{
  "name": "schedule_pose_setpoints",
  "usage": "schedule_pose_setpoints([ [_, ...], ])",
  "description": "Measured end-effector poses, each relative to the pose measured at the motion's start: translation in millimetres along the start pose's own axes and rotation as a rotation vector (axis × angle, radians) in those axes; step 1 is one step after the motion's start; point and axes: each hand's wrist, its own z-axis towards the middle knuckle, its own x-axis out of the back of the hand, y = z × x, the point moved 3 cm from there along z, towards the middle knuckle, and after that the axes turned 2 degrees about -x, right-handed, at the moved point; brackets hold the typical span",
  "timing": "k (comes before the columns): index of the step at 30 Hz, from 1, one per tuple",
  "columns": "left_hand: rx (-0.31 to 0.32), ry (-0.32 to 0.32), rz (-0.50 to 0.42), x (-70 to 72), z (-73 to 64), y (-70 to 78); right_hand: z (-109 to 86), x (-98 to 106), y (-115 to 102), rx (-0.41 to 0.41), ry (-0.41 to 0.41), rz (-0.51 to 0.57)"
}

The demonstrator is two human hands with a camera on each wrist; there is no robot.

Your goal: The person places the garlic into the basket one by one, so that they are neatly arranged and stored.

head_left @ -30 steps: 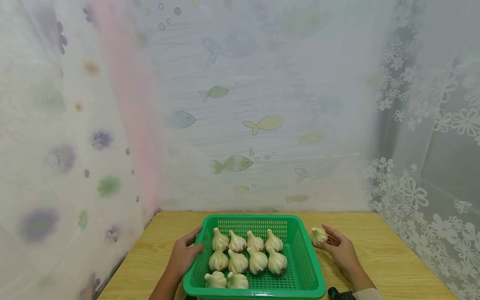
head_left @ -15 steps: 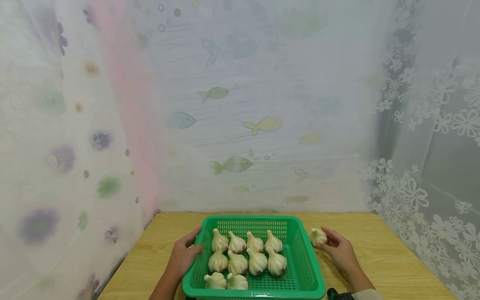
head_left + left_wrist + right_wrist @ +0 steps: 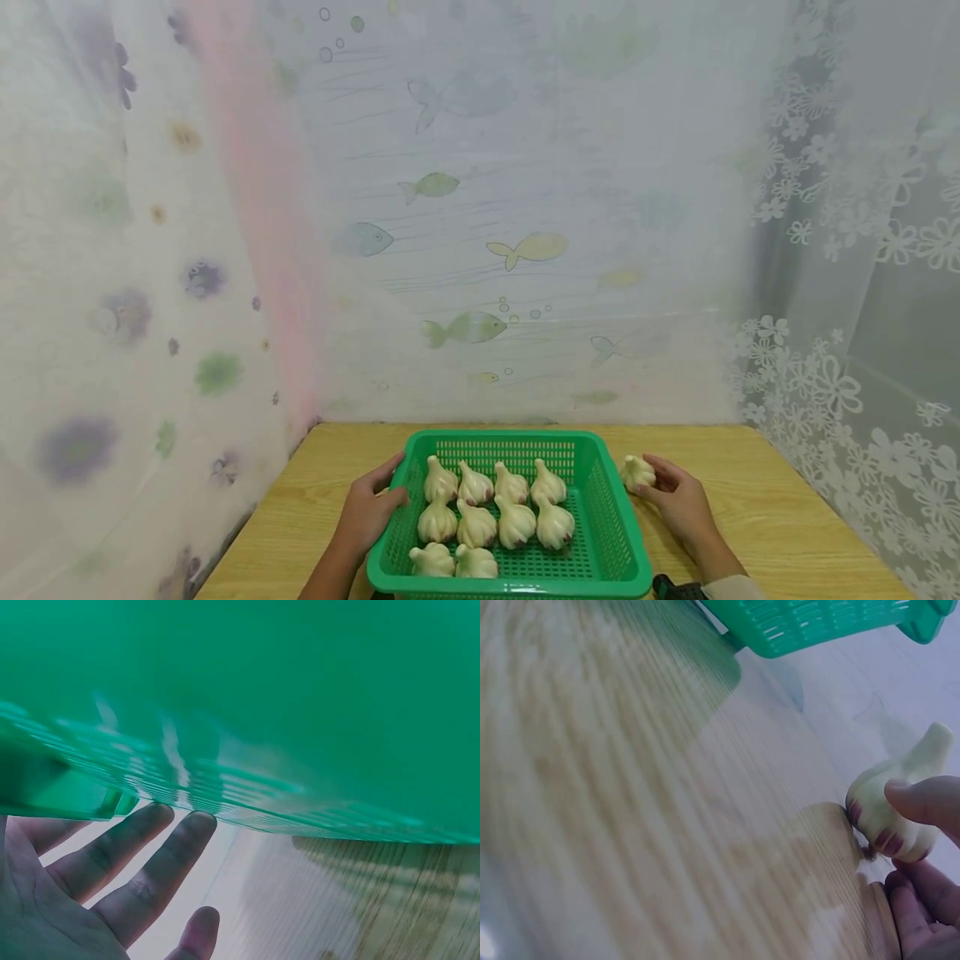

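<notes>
A green plastic basket (image 3: pixel 517 588) with slotted walls holds garlic bulbs (image 3: pixel 516 523) standing in rows, with two in the front row at left. My left hand (image 3: pixel 369 508) holds the basket's left side, its thumb over the rim. In the left wrist view, its fairly straight fingers (image 3: pixel 161 870) touch the outer wall under the rim. Right of the basket, my right hand (image 3: pixel 680 502) pinches another garlic bulb (image 3: pixel 637 472) between thumb and fingers. The right wrist view shows that bulb's purple-marked base low beside the wooden tabletop; whether it touches the wood I cannot tell.
The basket stands on a wooden table (image 3: pixel 765 500). Pale sheets printed with fish and flowers hang behind (image 3: pixel 525 167) and on both sides. A black strap-like device (image 3: pixel 675 588) is at my right wrist, near the basket's front right corner.
</notes>
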Motion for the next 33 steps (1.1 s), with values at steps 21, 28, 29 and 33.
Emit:
schedule_pose_setpoints([
  [21, 0.005, 0.005, -0.010, 0.3, 0.2, -0.2, 3.0, 2, -2, -0.063, 0.072, -0.046],
  [28, 0.003, -0.001, -0.019, 1.0, -0.3, -0.4, 0.8, 6, -4, -0.113, 0.076, 0.028],
  [29, 0.002, -0.001, -0.023, 0.8, -0.3, -0.5, 0.5, 7, -4, -0.119, 0.076, 0.031],
  [33, -0.005, 0.002, -0.036, 0.4, -0.4, 0.7, 2.2, 12, -5, -0.139, 0.067, 0.071],
])
